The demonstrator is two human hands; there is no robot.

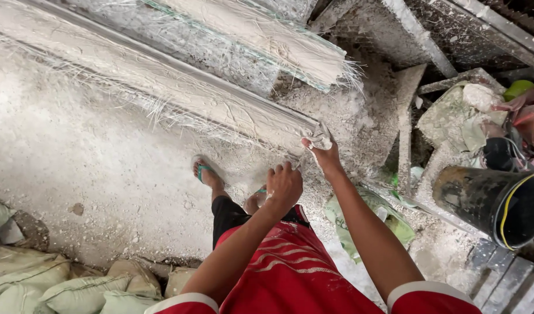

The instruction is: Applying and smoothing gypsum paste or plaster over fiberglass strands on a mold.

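Observation:
A long plaster moulding strip [179,93] with loose fibres along its edges runs from the upper left down to the middle. My right hand [322,150] grips its near end. My left hand [284,185] is a closed fist just below and left of that end, with nothing visible in it. A second fibre-covered plaster strip [267,35] lies behind, across the top. My feet in green sandals [204,171] stand on the white, dusty floor below the strip.
A black bucket [494,200] lies on its side at the right. Filled grey-green sacks [75,288] are stacked at the bottom left. A green bag [395,224] lies by my right arm. Plaster-crusted frames and rubble [453,110] fill the upper right.

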